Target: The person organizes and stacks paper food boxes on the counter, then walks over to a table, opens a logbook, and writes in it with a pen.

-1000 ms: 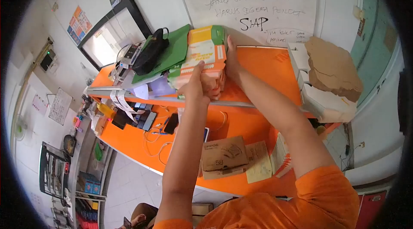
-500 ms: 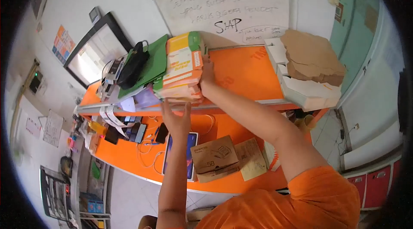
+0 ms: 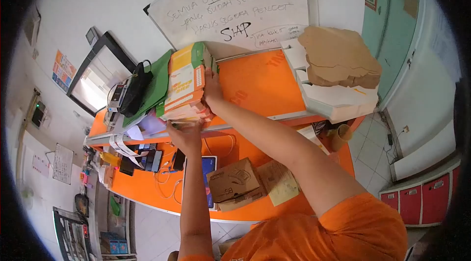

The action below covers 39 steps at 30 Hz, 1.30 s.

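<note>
A thick stack of flat printed cartons in orange, white, yellow and green rests on the raised orange shelf. My right hand grips its right side, with the fingers partly hidden behind the edge. At the near lower end, my left hand holds the stack between thumb and fingers, which are set apart. Left of the stack lie a green folder and a black pouch.
White cartons topped by torn brown cardboard stand at the shelf's right end. Below, the orange desk carries a brown box, a blue tablet box, phones and cables. A whiteboard leans behind.
My view has shifted right, so the scene appears farther left. Both hands stay at the carton stack, in nearly the same places on it.
</note>
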Tool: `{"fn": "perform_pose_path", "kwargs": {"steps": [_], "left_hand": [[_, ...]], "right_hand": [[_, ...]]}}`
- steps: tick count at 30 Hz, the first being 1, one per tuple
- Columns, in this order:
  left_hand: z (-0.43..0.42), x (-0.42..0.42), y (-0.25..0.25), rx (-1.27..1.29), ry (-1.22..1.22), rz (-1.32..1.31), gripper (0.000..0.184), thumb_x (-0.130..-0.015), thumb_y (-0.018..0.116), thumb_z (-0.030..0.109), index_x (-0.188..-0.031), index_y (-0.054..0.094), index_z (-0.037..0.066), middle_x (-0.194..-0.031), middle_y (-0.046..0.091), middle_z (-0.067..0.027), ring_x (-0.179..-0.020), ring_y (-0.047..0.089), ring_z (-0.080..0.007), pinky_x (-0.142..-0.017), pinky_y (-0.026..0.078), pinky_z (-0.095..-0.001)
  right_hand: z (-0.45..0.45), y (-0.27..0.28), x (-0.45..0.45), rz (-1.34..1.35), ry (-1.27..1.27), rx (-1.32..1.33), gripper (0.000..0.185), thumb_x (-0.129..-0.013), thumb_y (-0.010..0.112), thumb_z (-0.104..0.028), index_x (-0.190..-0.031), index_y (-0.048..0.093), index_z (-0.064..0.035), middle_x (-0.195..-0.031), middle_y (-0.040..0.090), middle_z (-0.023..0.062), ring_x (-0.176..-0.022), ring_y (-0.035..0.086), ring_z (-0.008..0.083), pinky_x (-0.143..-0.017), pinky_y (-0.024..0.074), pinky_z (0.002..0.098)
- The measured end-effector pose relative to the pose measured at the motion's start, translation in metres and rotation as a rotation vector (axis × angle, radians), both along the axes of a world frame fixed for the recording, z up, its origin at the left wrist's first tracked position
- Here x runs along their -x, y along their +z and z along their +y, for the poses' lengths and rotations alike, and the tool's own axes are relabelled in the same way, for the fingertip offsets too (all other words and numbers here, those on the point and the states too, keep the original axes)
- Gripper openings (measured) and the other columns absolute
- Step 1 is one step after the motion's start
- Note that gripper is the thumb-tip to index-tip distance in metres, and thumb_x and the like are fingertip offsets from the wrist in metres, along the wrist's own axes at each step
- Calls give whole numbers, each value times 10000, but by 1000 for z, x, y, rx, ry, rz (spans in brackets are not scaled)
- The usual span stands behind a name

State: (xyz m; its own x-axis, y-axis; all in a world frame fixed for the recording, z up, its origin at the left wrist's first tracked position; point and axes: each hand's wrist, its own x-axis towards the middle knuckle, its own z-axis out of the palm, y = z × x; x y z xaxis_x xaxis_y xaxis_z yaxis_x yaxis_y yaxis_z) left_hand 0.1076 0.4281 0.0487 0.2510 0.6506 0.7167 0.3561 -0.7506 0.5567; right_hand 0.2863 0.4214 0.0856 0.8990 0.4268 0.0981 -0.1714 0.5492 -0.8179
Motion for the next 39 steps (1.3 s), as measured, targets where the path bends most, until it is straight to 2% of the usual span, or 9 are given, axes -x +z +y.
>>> {"fn": "perform_pose_path", "kwargs": {"steps": [5,9,12,14,18,27,31,36,39], "left_hand": [[-5,4,-6,-5,-22,27,1192,-644,970,384,-1477,284,-122,-1457,389,-324,-1362,416,-462,-1134,377,-491],[-34,4,-2,-48,-28,-24,1182,-680,947,396,-1496,255,-106,-1500,319,-328,-1401,353,-483,-1152,340,-539],[-45,3,-8,-30,-68,16,1076,-748,906,371,-1516,282,-51,-1508,308,-328,-1417,319,-499,-1153,314,-581],[-46,1,-8,-22,-89,53,977,-767,893,345,-1491,358,-35,-1510,315,-338,-1403,337,-511,-1148,327,-568],[-42,-11,-15,-55,-34,28,681,-810,860,320,-1328,572,-17,-1494,381,-344,-1400,381,-513,-1128,378,-529],[-36,-15,-5,-58,-47,234,613,-872,783,265,-1315,542,-84,-1419,417,-420,-1374,353,-583,-1152,325,-592],[-39,-10,2,4,-121,182,588,-876,769,243,-1308,541,-84,-1436,394,-423,-1380,349,-577,-1166,294,-606],[-35,-8,-9,-87,-124,192,610,-872,766,245,-1333,530,-77,-1475,344,-427,-1369,334,-608,-1165,274,-635],[-37,-7,-7,-86,-136,182,610,-873,761,236,-1343,523,-72,-1477,321,-443,-1368,326,-617,-1167,272,-635]], "right_hand": [[-46,20,4,-53,-193,272,726,-992,526,-504,-1417,412,74,-1405,504,315,-1296,507,459,-1076,400,491],[-78,69,-107,-455,-1010,490,888,-853,713,-313,-1530,265,47,-1542,342,301,-1460,302,449,-1181,254,575],[-141,134,-206,-518,-1337,593,1068,-833,746,-488,-1561,176,48,-1588,262,303,-1487,255,443,-1197,225,576],[-180,175,-232,-221,-1167,837,1233,-762,787,-590,-1569,121,62,-1560,274,328,-1474,269,440,-1183,260,577],[-226,177,-297,-444,-819,987,1369,-692,863,-589,-1574,52,73,-1499,307,346,-1376,405,455,-1127,367,559],[-231,170,-296,-588,-991,1199,1054,-755,874,-413,-1521,261,-27,-1465,360,351,-1302,502,449,-986,502,548],[-212,152,-293,-811,-927,1133,801,-805,848,-327,-1394,383,-48,-1241,577,297,-1144,632,453,-955,531,513],[-191,165,-250,-1155,-877,1220,772,-790,857,-360,-1390,457,-84,-1302,576,244,-1223,586,444,-1012,494,530],[-184,143,-248,-1683,-368,1565,722,-809,838,-392,-1378,482,-128,-1355,575,165,-1278,559,369,-1026,483,523]]}}
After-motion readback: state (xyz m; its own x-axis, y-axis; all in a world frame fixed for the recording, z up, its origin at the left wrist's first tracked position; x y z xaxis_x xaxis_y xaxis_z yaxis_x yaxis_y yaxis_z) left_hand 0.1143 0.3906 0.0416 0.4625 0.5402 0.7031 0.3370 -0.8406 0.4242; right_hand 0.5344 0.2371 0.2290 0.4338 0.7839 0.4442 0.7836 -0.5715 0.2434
